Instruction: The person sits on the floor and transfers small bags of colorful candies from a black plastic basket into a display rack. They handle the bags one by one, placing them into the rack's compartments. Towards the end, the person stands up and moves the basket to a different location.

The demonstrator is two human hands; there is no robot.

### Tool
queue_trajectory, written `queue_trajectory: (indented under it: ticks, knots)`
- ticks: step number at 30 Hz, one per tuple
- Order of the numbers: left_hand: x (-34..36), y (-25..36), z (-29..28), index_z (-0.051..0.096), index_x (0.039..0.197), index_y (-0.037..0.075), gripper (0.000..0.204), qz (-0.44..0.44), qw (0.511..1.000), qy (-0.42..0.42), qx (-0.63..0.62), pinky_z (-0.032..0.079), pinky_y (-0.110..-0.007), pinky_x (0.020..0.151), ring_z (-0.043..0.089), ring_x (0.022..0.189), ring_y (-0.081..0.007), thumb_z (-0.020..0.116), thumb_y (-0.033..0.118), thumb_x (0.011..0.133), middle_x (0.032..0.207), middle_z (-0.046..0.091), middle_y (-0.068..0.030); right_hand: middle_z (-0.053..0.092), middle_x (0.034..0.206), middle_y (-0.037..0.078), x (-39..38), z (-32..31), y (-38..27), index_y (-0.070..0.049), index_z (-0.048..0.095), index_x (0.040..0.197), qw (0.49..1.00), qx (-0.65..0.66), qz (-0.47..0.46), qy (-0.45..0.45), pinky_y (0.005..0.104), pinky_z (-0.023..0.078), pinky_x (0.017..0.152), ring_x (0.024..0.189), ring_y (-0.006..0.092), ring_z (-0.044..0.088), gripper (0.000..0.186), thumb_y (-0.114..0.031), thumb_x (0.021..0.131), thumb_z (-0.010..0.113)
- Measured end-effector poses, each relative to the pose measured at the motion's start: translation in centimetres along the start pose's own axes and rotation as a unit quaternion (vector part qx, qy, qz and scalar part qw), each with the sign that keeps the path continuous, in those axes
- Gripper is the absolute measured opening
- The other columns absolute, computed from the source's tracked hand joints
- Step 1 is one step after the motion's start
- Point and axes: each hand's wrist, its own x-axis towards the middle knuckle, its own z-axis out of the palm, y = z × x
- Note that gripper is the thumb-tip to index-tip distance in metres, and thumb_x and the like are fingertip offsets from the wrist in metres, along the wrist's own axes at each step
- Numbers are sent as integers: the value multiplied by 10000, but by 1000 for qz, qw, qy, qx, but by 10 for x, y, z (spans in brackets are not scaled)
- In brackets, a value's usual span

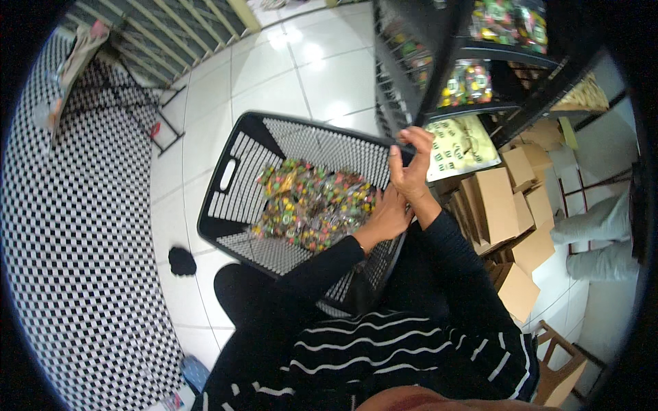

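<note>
The left hand [388, 216] reaches into the basket [236, 175], fingers seemingly closed on candy bags [312, 202]; at one o'clock, the right hand [411, 164] grips the rim

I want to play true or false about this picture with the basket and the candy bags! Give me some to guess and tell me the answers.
1. The basket is black. True.
2. The basket holds colourful candy bags. True.
3. The left hand is up by the shelf. False: it reaches down to the bags in the basket.
4. The right hand is raised above the basket's edge, near the shelf. True.
5. The cardboard boxes are piled inside the basket. False: they sit on the floor to the right, under the shelf.
6. The floor is green carpet. False: it is white tile.
</note>
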Motion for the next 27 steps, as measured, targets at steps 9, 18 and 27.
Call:
queue_trajectory:
  ticks: [9, 18, 27]
  knots:
    - [-88, -149, -174, 560, 1175, 1, 365, -238, 950, 61, -193, 438, -317, 902, 570, 1048, -222, 595, 185, 862, 1109, 613, -122, 539, 998, 169, -65, 134, 21, -28, 525, 1093, 890, 13, 109, -442, 396, 477, 733, 834, 335, 588, 241, -49, 853, 520]
    - [-73, -194, -182, 605, 1032, 23, 187, -226, 859, 268, -372, 420, -261, 861, 557, 920, -127, 519, 93, 881, 1002, 615, -44, 509, 1253, 246, -236, 216, 77, -34, 264, 1394, 736, -56, 346, -579, 399, 417, 956, 1150, 358, 511, 819, -337, 765, 692]
    - [-71, -202, -184, 606, 1058, 9, 220, -254, 893, 216, -302, 453, -285, 861, 592, 962, -166, 547, 126, 881, 1021, 638, -85, 344, 1311, 302, -264, 217, 16, 95, 122, 1362, 714, -75, 566, -405, 447, 340, 1005, 1253, 396, 341, 951, -298, 755, 740]
